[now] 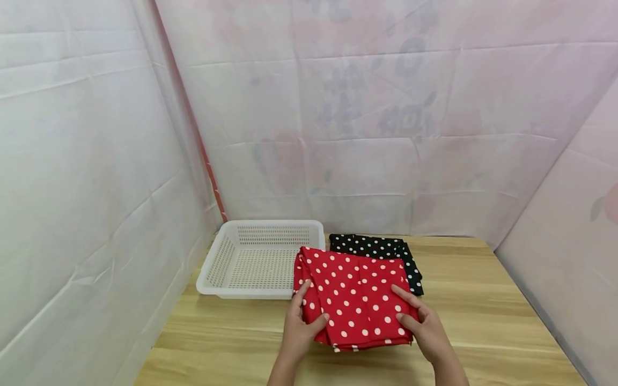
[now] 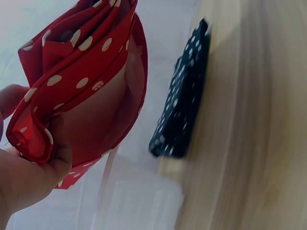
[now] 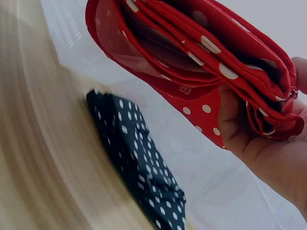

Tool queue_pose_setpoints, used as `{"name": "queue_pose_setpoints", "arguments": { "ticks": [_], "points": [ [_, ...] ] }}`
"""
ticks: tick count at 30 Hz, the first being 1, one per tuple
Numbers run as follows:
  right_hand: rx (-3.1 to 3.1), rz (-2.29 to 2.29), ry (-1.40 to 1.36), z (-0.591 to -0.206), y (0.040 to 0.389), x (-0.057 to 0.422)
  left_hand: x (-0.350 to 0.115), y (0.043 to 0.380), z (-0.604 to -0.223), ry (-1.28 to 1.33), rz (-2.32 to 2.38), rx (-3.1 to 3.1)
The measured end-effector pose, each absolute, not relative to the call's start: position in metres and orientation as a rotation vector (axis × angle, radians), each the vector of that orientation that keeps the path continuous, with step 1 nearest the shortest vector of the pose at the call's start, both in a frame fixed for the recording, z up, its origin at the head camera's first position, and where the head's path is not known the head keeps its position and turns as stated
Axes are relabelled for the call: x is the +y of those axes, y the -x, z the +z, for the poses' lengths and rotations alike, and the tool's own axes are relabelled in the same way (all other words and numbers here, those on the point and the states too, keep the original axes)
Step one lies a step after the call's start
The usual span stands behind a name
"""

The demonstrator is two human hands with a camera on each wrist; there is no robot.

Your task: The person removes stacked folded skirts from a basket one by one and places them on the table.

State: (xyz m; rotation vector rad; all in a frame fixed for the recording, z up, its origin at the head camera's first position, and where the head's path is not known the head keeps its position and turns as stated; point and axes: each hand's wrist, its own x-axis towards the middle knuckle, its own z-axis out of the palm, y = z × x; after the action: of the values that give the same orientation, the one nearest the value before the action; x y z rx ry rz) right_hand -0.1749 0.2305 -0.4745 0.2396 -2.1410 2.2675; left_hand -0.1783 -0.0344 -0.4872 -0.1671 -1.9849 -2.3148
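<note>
A folded red cloth with white polka dots (image 1: 357, 300) is held up off the table between both hands. My left hand (image 1: 301, 324) grips its left edge, thumb on top and fingers curling beneath, as the left wrist view shows. On the opposite edge, my right hand (image 1: 425, 327) pinches the layered folds (image 3: 206, 48) between thumb and fingers. Behind and partly hidden by the red cloth, a folded black cloth with white dots (image 1: 372, 245) lies on the table. Its side shows in the left wrist view as a low dark bundle (image 2: 180, 96).
A white perforated plastic basket (image 1: 265, 294) stands at the back left of the wooden table (image 1: 483, 300), beside the black cloth; no contents show in it. Pale printed sheeting (image 1: 362, 161) hangs behind and along both sides.
</note>
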Motion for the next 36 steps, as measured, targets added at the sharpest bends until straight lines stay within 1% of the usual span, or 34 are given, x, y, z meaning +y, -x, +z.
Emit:
{"name": "queue_pose_setpoints", "arguments": {
  "ticks": [3,9,12,18,28,36],
  "points": [
    [-2.115,2.264,-0.181,-0.479,0.17,0.241,-0.021,0.175,-0.49,0.172,-2.332,-1.983],
    [-2.164,2.24,0.069,-0.485,0.158,0.261,0.005,0.166,-0.504,0.165,-2.346,-1.982],
    [-2.167,2.254,0.15,-0.49,0.154,0.27,0.015,0.162,-0.511,0.162,-2.354,-2.002],
    [-2.194,2.307,0.267,-0.503,0.151,0.282,0.03,0.16,-0.524,0.063,-2.24,-2.166],
    [-2.265,2.321,0.581,-0.533,0.148,0.282,0.036,0.152,-0.543,-0.124,-2.099,-2.413],
    [-2.318,2.151,0.695,-0.551,0.165,0.284,0.037,0.167,-0.568,-0.238,-2.055,-2.562]
  ]
}}
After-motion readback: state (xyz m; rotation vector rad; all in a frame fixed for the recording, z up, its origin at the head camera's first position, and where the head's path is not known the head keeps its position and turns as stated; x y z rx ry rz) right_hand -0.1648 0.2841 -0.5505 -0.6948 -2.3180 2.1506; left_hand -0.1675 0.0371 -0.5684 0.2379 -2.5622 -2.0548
